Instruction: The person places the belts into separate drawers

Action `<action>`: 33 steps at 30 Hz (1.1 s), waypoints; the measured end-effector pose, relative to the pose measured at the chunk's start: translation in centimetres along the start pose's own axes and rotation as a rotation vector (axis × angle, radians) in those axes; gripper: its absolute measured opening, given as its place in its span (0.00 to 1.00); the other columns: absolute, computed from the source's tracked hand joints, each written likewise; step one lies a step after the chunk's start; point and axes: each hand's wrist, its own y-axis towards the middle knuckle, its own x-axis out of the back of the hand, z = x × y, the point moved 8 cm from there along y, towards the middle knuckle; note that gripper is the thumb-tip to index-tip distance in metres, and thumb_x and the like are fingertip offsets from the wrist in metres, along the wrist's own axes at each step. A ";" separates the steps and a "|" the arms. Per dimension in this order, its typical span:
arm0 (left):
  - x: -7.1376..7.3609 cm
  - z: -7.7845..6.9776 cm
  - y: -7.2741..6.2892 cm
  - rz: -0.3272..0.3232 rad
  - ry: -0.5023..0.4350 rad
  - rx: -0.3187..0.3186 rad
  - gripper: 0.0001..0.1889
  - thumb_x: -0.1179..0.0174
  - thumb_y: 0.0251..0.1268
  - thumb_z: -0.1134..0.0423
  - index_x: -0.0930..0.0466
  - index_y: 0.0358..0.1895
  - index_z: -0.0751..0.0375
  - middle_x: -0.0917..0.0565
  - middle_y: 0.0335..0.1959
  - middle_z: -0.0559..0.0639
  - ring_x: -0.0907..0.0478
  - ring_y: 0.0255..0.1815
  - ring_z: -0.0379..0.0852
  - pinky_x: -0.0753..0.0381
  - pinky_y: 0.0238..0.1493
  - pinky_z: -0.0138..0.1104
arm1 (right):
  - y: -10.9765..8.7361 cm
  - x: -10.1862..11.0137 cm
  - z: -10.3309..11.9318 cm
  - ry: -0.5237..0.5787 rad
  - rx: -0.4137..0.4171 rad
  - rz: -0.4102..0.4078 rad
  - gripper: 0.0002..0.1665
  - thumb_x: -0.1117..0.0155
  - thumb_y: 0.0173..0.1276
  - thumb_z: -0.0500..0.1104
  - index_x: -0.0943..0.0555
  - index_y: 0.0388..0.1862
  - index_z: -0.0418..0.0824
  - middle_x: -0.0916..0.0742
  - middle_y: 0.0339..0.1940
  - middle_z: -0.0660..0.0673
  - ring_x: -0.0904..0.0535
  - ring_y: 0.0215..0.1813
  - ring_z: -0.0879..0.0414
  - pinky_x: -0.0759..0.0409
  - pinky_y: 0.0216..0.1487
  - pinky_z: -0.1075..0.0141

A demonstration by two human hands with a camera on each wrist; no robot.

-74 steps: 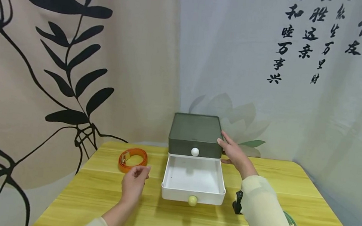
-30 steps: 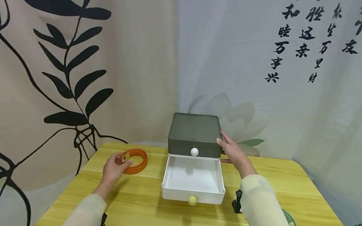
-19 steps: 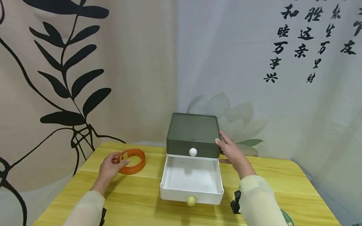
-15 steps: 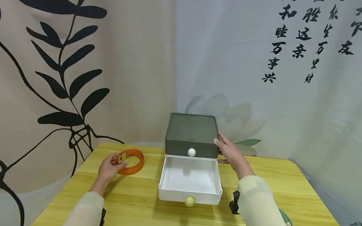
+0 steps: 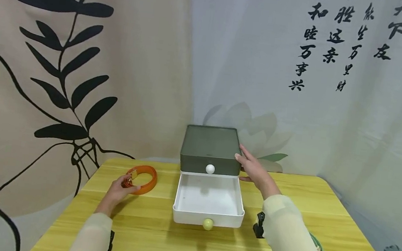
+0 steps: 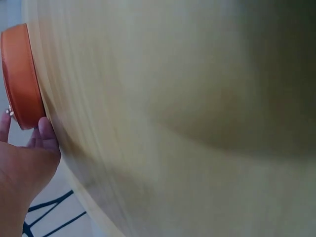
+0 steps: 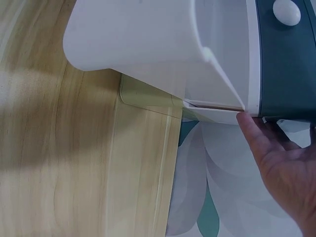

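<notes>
A coiled orange belt with a gold buckle lies at the table's back left. My left hand holds the coil's near-left side, fingers at the buckle and thumb against the lower edge. The belt stands at the left edge of the left wrist view. A dark green drawer box with a white knob stands at the back middle. Its lower white drawer is pulled out, with a yellow-green knob. My right hand rests against the box's right side, fingers extended.
Partly hidden by my right sleeve, a green coiled item sits on the right of the wooden table. A printed curtain hangs behind the table's back edge.
My left hand has moved left and back from in front of the belt to the buckle side, and has taken hold there. My right hand keeps its place on the box. The view has shifted slightly.
</notes>
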 end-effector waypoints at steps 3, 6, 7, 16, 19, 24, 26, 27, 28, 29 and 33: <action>0.3 -0.1 0.1 0.020 0.022 -0.013 0.45 0.34 0.67 0.55 0.51 0.77 0.71 0.44 0.73 0.76 0.46 0.73 0.70 0.43 0.70 0.57 | 0.1 -0.1 0.0 0.005 -0.006 -0.004 0.39 0.55 0.80 0.59 0.59 0.82 0.63 0.54 0.82 0.40 0.47 0.77 0.34 0.30 0.64 0.41; 0.5 -0.2 0.2 0.034 0.049 -0.020 0.44 0.34 0.67 0.58 0.51 0.76 0.73 0.44 0.72 0.78 0.46 0.72 0.72 0.44 0.70 0.58 | 0.1 -0.2 0.1 0.005 -0.006 -0.005 0.39 0.55 0.80 0.59 0.60 0.82 0.63 0.55 0.82 0.40 0.48 0.77 0.34 0.31 0.64 0.41; 0.5 -0.2 0.2 0.040 0.062 -0.024 0.44 0.34 0.67 0.59 0.51 0.76 0.74 0.45 0.72 0.78 0.47 0.72 0.73 0.45 0.70 0.59 | 0.1 -0.3 0.1 0.006 -0.007 -0.005 0.39 0.55 0.80 0.59 0.60 0.82 0.63 0.55 0.82 0.41 0.49 0.77 0.34 0.31 0.64 0.41; 0.1 -0.1 0.6 0.081 0.104 -0.027 0.46 0.30 0.63 0.63 0.51 0.75 0.75 0.49 0.73 0.78 0.52 0.74 0.72 0.51 0.72 0.58 | 0.1 -0.5 -0.1 0.015 -0.009 0.007 0.39 0.56 0.81 0.58 0.60 0.82 0.62 0.56 0.82 0.40 0.51 0.78 0.33 0.34 0.66 0.39; -0.1 -0.1 0.7 0.080 0.107 -0.030 0.45 0.30 0.62 0.63 0.50 0.75 0.74 0.49 0.74 0.77 0.53 0.74 0.72 0.51 0.72 0.58 | 0.1 -0.4 -0.2 0.015 -0.014 0.004 0.39 0.56 0.81 0.58 0.60 0.82 0.62 0.56 0.82 0.40 0.50 0.77 0.32 0.34 0.66 0.39; -0.1 0.0 0.8 0.065 0.133 -0.015 0.45 0.29 0.61 0.62 0.47 0.75 0.72 0.49 0.74 0.76 0.53 0.74 0.72 0.50 0.72 0.58 | 0.1 -0.4 -0.1 0.013 -0.011 0.000 0.39 0.56 0.81 0.59 0.59 0.82 0.63 0.54 0.82 0.41 0.49 0.78 0.34 0.32 0.65 0.40; -0.1 0.1 0.7 0.057 0.143 -0.004 0.45 0.28 0.60 0.61 0.46 0.75 0.71 0.48 0.73 0.77 0.53 0.74 0.72 0.50 0.71 0.59 | 0.2 -0.5 -0.1 0.014 -0.016 0.002 0.39 0.55 0.80 0.59 0.59 0.82 0.64 0.54 0.82 0.41 0.48 0.77 0.35 0.31 0.65 0.41; 0.0 0.1 0.7 0.052 0.146 0.003 0.45 0.28 0.59 0.60 0.46 0.75 0.70 0.48 0.73 0.76 0.52 0.74 0.72 0.49 0.72 0.59 | 0.2 -0.6 -0.1 0.010 -0.016 0.004 0.39 0.56 0.80 0.59 0.59 0.82 0.64 0.54 0.82 0.41 0.48 0.77 0.34 0.31 0.65 0.41; 0.0 0.2 0.7 0.047 0.155 0.002 0.46 0.27 0.59 0.60 0.45 0.74 0.70 0.47 0.73 0.77 0.52 0.73 0.73 0.49 0.71 0.59 | 0.1 -0.6 0.0 0.010 -0.016 0.004 0.38 0.56 0.81 0.59 0.59 0.82 0.64 0.54 0.82 0.40 0.48 0.77 0.34 0.31 0.65 0.41; 0.0 0.1 0.8 0.042 0.163 0.001 0.46 0.27 0.59 0.59 0.45 0.74 0.69 0.46 0.72 0.77 0.51 0.73 0.73 0.49 0.71 0.60 | 0.1 -0.6 0.0 0.013 -0.019 0.000 0.38 0.56 0.81 0.59 0.59 0.82 0.64 0.54 0.82 0.41 0.48 0.77 0.34 0.32 0.65 0.40; -0.1 -0.1 1.1 0.024 0.215 -0.011 0.47 0.26 0.57 0.56 0.44 0.74 0.69 0.43 0.70 0.77 0.50 0.71 0.73 0.48 0.69 0.61 | 0.2 -0.3 0.1 0.014 -0.019 -0.007 0.39 0.56 0.81 0.58 0.60 0.82 0.63 0.55 0.82 0.40 0.49 0.77 0.33 0.34 0.66 0.39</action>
